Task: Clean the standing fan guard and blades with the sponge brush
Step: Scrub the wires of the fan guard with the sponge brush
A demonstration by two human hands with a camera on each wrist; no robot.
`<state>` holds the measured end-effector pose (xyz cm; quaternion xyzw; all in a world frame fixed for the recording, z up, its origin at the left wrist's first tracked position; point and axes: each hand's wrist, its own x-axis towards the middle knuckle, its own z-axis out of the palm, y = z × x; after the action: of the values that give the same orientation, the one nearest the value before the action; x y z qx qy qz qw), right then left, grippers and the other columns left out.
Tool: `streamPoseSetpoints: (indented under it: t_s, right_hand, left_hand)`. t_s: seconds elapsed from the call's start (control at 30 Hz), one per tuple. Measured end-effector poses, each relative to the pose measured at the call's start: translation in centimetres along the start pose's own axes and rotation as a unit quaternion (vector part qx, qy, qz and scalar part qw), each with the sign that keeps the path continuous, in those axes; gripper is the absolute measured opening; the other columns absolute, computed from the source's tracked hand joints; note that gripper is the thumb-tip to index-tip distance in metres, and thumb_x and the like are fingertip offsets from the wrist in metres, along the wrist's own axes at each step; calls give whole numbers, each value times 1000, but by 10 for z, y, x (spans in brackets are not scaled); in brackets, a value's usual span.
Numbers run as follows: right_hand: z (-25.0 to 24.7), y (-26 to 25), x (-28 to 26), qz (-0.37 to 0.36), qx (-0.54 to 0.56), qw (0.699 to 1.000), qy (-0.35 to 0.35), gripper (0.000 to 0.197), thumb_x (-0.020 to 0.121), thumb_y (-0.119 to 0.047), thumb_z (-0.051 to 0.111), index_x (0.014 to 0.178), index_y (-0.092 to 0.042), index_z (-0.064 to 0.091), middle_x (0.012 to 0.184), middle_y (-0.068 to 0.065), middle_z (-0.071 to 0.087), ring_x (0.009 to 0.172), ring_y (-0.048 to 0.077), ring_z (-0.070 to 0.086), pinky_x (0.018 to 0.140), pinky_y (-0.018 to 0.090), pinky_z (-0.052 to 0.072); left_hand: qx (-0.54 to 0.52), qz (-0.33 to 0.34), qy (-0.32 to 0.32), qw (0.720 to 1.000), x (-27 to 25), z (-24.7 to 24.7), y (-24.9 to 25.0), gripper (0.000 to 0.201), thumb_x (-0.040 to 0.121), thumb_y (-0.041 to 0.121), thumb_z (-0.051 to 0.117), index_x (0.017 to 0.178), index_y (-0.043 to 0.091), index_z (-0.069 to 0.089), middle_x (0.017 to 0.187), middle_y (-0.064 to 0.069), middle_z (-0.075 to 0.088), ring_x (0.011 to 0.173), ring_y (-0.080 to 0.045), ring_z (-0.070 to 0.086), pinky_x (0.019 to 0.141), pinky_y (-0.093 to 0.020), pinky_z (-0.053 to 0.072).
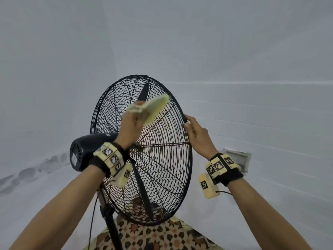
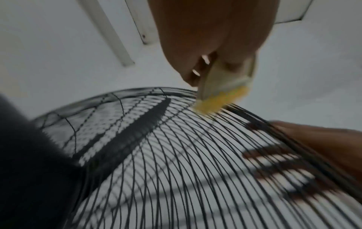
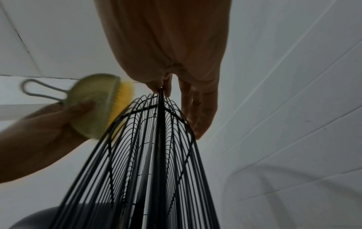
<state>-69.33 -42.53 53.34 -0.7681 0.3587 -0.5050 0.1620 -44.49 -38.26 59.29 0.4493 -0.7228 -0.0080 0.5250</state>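
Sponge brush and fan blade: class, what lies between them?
The wire guard. In the left wrist view the brush touches its outer wires, with the dark blade behind them, inside the cage.

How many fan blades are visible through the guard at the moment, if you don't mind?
2: one blade points up behind the sponge brush, another blade points down below the hub. More may be hidden.

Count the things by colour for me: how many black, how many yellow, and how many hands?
Black: 1, the fan guard with its motor housing.
Yellow: 1, the sponge brush.
Hands: 2, the left hand gripping the sponge brush, the right hand holding the guard's rim.
Total: 4.
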Motion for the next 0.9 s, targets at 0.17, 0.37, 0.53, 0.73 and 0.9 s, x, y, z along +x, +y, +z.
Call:
streamPoseSetpoints:
  t_s: [0.17,0.37,0.53,0.73,0.9]
  right_hand:
    - [-3,6,1,-3,1,1000,5,40,111,-34,35,150,-28,42,93,18,70,73,33,66,63,43,53]
    - [-8,12,0,4,46,998,-34,41,110,-41,36,151,-35,41,119,4,70,102,20,69,90,40,57]
    - [-3,18,1,30,106,993,-39,39,111,-41,35,149,-44,42,123,-4,65,111,15,62,94,37,51]
    - [-10,29,-7,89,217,968,-88,50,103,-29,33,142,-57,47,138,-1,58,124,19,58,100,46,55]
    - [-5,29,-11,54,211,972,-91,60,106,-10,38,149,-52,40,137,1,54,117,20,64,97,51,55]
  left_hand:
    - [60,52,-117,990,-12,17,8,26,101,11,58,124,4,67,124,-6,67,102,-20,70,82,-23,59]
    - [151,53,-83,984,16,1,31,21,98,18,57,114,13,70,122,-10,69,96,-22,70,67,-16,57]
    - [202,66,-125,969,32,6,42,26,101,6,61,126,3,65,124,-8,66,99,-20,65,84,-22,54]
    - [197,103,-258,940,10,14,63,30,99,32,56,120,14,67,112,10,61,93,-10,62,79,-13,51]
    - [324,41,-111,939,64,0,72,25,105,16,59,118,-3,68,112,-15,67,84,-23,61,78,-36,56]
